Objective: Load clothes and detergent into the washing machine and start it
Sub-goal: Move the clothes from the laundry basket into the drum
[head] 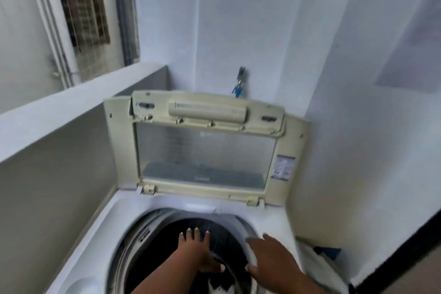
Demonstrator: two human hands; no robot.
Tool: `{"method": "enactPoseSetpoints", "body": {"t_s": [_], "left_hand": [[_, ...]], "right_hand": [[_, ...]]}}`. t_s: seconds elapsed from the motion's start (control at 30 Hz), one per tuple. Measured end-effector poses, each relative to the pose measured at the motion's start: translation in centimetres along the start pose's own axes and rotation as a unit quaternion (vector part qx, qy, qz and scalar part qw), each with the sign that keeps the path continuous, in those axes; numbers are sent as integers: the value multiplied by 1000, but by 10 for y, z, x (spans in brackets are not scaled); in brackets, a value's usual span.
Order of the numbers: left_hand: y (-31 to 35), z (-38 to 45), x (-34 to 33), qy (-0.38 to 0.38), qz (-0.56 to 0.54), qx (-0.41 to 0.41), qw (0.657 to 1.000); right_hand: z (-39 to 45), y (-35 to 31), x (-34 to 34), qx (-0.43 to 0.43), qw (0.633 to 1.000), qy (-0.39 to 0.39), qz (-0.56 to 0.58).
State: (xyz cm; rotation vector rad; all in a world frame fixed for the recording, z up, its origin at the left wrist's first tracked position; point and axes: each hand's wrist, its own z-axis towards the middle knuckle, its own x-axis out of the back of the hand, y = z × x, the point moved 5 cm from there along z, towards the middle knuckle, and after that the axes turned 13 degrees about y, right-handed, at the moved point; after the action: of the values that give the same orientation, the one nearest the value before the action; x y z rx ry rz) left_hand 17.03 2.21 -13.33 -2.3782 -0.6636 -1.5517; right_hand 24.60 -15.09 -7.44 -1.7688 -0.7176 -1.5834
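A white top-loading washing machine fills the lower middle of the head view. Its yellowed lid stands upright at the back, with a clear window in it. The round drum lies open below. Dark clothes sit inside the drum, with a light patch at the bottom edge. My left hand reaches into the drum with fingers spread flat over the dark cloth. My right hand hovers over the right side of the drum rim, fingers apart and empty. No detergent is visible.
A grey ledge and low wall run along the left of the machine. A tap with a blue fitting sticks out of the back wall above the lid. A light bag or basket sits low at the right, beside the machine.
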Motion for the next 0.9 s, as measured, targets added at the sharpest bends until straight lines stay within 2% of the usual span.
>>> {"method": "enactPoseSetpoints", "body": {"t_s": [0.07, 0.13, 0.2, 0.27, 0.33, 0.4, 0.5, 0.67, 0.9], "left_hand": [[25, -5, 23, 37, -16, -26, 999], [59, -15, 45, 96, 26, -81, 992], [98, -24, 63, 160, 67, -148, 974], [142, -33, 76, 209, 63, -196, 956], [185, -40, 78, 235, 61, -213, 946], [227, -43, 69, 252, 69, -196, 945], [290, -45, 39, 222, 49, -169, 959], [370, -43, -13, 174, 30, -158, 971], [407, 9, -56, 107, 24, -136, 985]], "right_hand": [[-15, 25, 23, -28, 999, 32, 4], [-32, 54, 45, -61, 996, 62, 6], [-50, 83, 60, -100, 992, 82, 15], [-75, 118, 70, -139, 984, 99, 45], [-104, 156, 72, -164, 978, 112, 69], [-130, 194, 70, -180, 974, 115, 71], [-171, 251, 68, -193, 971, 116, 74], [-214, 334, 43, -223, 967, 70, 99], [-197, 399, -7, -217, 969, 15, 118]]}}
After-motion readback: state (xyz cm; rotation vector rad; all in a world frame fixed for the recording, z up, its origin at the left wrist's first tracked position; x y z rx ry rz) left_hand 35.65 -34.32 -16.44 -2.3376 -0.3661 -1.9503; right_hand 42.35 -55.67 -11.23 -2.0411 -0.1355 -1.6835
